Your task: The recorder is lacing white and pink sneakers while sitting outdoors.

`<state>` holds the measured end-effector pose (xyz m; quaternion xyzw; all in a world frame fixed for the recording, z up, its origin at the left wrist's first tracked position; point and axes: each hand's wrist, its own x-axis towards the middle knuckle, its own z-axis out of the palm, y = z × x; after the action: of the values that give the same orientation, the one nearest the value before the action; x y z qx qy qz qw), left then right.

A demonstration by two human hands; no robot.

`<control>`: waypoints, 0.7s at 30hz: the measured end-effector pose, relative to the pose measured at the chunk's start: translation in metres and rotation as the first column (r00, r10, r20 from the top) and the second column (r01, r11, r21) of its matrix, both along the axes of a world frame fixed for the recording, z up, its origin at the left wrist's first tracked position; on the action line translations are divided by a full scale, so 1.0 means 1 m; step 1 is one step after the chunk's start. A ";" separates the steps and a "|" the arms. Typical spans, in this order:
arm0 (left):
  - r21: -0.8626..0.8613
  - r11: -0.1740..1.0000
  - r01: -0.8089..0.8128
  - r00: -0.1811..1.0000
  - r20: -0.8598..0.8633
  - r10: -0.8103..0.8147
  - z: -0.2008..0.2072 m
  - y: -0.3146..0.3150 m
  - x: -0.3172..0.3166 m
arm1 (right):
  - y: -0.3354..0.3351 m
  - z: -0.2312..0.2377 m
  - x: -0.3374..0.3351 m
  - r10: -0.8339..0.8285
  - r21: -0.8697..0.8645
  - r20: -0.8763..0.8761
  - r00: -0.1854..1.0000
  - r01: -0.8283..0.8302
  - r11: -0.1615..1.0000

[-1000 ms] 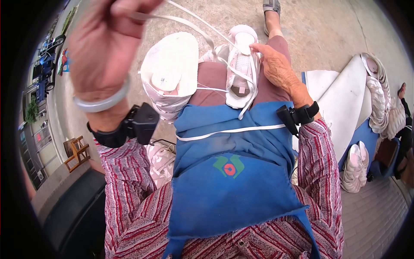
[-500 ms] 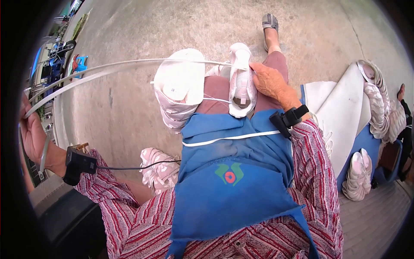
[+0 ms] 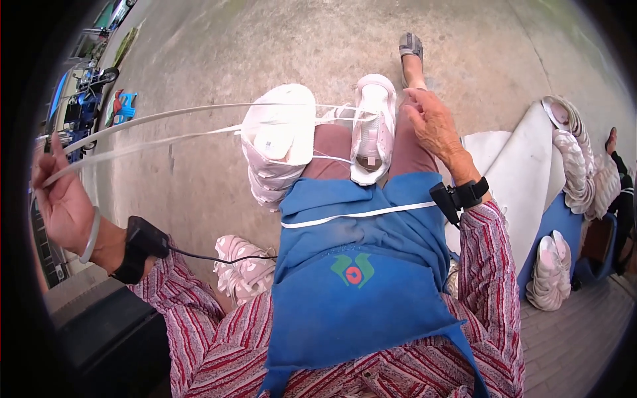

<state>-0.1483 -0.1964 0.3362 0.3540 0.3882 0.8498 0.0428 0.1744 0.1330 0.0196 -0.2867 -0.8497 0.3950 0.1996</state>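
A white and pale pink sneaker (image 3: 378, 142) rests on my lap, its toe pointing away from me and its heel opening near me. From its lacing a long white shoelace (image 3: 159, 120) runs far to the left in two strands. My left hand (image 3: 63, 189) is closed on that lace at the left rim. Beside the shoe's right edge, over my thigh, my right hand (image 3: 434, 126) has its fingers apart and holds nothing. A stack of white shoe parts (image 3: 265, 129) stands left of the sneaker, passed over by the lace strands.
Pink and white shoe pieces (image 3: 242, 265) lie low on the left. At the right are white sheet material (image 3: 507, 166), stacked shoe parts (image 3: 577, 166) and another white bundle (image 3: 549, 275). A white cord (image 3: 358, 213) crosses my blue apron (image 3: 358, 318). A black cable (image 3: 219, 259) leads from my left wrist.
My right hand has come off the shoe and now hovers to its right. A second lace strand now stretches straight from the shoe toward my left hand, which has turned slightly.
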 end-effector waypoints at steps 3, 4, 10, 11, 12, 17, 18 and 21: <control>-0.185 0.957 0.225 0.973 0.090 -0.212 -0.049 0.026 0.038 | -0.009 0.016 -0.003 0.040 0.070 -0.056 0.998 -0.036 0.997; -0.228 0.939 0.258 0.965 0.108 -0.239 -0.069 0.046 0.060 | -0.015 0.022 -0.005 0.031 0.035 -0.154 0.988 -0.026 0.999; -0.552 0.716 0.427 0.904 0.279 -0.324 -0.155 0.130 0.169 | -0.048 0.098 -0.012 0.075 0.001 -0.414 0.907 -0.082 0.997; -0.639 0.658 0.399 0.917 0.270 -0.293 -0.160 0.137 0.181 | -0.052 0.107 -0.013 0.099 0.054 -0.496 0.863 -0.083 0.995; -0.632 0.665 0.398 0.917 0.269 -0.294 -0.166 0.143 0.190 | -0.055 0.115 -0.013 0.106 0.063 -0.493 0.864 -0.086 0.994; -0.786 0.557 0.269 0.910 0.017 -0.414 -0.175 0.149 0.203 | -0.068 0.133 -0.018 0.036 -0.040 -0.555 0.831 -0.070 0.997; -0.791 0.573 0.216 0.913 -0.046 -0.406 -0.181 0.150 0.204 | -0.064 0.134 -0.018 0.105 0.091 -0.520 0.848 -0.067 0.994; -0.773 0.616 0.152 0.898 -0.152 -0.412 -0.189 0.155 0.207 | -0.067 0.124 -0.019 0.101 0.059 -0.524 0.846 -0.083 0.995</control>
<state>0.0583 -0.0414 0.1468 0.4929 0.6407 0.5302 0.2560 0.1555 0.0659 0.1440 -0.1233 -0.7821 0.4528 0.4100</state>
